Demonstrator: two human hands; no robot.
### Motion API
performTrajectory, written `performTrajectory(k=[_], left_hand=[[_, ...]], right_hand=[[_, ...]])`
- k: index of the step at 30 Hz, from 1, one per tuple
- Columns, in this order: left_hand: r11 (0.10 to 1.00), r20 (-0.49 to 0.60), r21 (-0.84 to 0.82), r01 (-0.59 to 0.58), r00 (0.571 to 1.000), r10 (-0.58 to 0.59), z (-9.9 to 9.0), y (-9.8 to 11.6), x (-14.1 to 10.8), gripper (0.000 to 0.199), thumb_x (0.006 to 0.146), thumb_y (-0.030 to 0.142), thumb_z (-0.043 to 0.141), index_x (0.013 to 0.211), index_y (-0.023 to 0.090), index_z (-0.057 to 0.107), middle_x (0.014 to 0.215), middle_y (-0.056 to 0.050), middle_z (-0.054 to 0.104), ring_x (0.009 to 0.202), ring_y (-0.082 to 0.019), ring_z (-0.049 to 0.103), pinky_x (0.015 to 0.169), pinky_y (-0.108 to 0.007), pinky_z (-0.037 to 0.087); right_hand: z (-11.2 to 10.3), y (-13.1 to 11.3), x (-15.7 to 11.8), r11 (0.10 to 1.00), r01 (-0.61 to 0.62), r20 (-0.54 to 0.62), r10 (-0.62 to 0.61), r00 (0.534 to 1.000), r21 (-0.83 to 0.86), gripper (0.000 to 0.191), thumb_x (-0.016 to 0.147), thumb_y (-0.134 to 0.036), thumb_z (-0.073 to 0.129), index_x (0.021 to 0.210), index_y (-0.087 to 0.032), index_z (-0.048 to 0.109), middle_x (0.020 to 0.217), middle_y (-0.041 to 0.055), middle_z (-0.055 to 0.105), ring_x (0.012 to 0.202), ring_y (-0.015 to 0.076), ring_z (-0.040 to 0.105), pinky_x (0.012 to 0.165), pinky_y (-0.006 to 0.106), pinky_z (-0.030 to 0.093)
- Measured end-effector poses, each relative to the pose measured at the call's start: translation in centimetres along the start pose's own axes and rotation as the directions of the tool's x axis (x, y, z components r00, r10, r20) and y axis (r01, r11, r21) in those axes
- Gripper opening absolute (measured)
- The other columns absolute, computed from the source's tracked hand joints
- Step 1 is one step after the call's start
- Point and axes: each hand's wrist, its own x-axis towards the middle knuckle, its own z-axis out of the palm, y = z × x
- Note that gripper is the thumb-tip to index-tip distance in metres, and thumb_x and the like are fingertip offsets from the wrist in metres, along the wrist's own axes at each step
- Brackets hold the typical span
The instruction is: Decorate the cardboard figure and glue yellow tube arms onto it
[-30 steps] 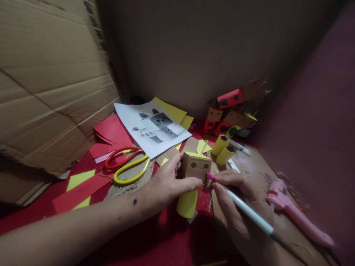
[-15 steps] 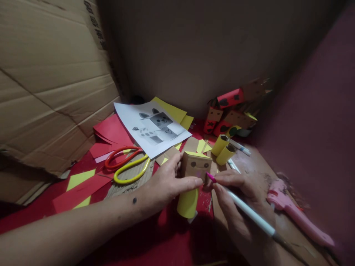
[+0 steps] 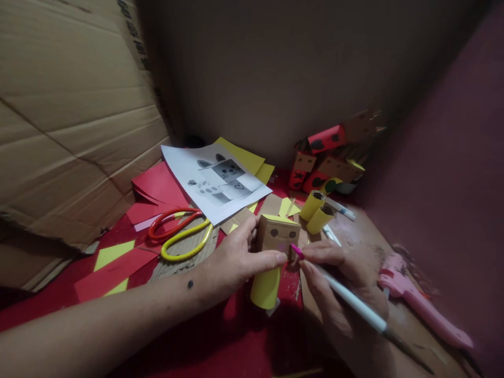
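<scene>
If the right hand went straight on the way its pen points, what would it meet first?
Most likely the cardboard-headed figure in the left hand: the pink tip of the pen seems at its edge, though contact is unclear.

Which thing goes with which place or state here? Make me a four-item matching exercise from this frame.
Things:
1. pink-tipped marker
2. cardboard-headed figure
3. scissors
4. glue gun

Places and states:
A. showing one red and one yellow handle
B. held in the left hand
C. lying to the right of both hands
D. gripped in the right hand

Right pairs: 1-D; 2-B; 3-A; 4-C
</scene>
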Motion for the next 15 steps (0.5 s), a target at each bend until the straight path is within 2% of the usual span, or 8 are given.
performTrajectory(k=[6, 15], left_hand=[[1.000, 0.002, 0.000, -0.009, 1.000, 0.009, -0.04, -0.08, -0.04, 0.048, 0.079, 0.023, 0.075, 0.121, 0.018, 0.053, 0.128, -0.013, 0.067, 0.123, -0.031, 0.061, 0.104, -0.043, 0.046], [1.000, -0.013, -0.011, 0.007, 1.000, -0.007, -0.03, -0.34, 0.00, 0.048, 0.078, 0.025, 0.078, 0.118, 0.018, 0.053, 0.128, -0.013, 0.067, 0.121, -0.029, 0.062, 0.100, -0.040, 0.049]], right_hand=[[0.18, -0.15, 0.14, 1.000, -0.005, -0.033, 0.006, 0.999, 0.023, 0.021, 0.090, -0.007, 0.061, 0.097, -0.027, 0.064, 0.087, -0.0041, 0.067, 0.076, 0.0082, 0.066, 0.068, 0.016, 0.055], [-0.15, 0.28, -0.38, 0.999, -0.049, 0.019, 0.049, 0.999, 0.014, 0.017, 0.093, -0.010, 0.059, 0.098, -0.027, 0.062, 0.093, -0.0010, 0.066, 0.081, 0.0128, 0.067, 0.070, 0.025, 0.055]])
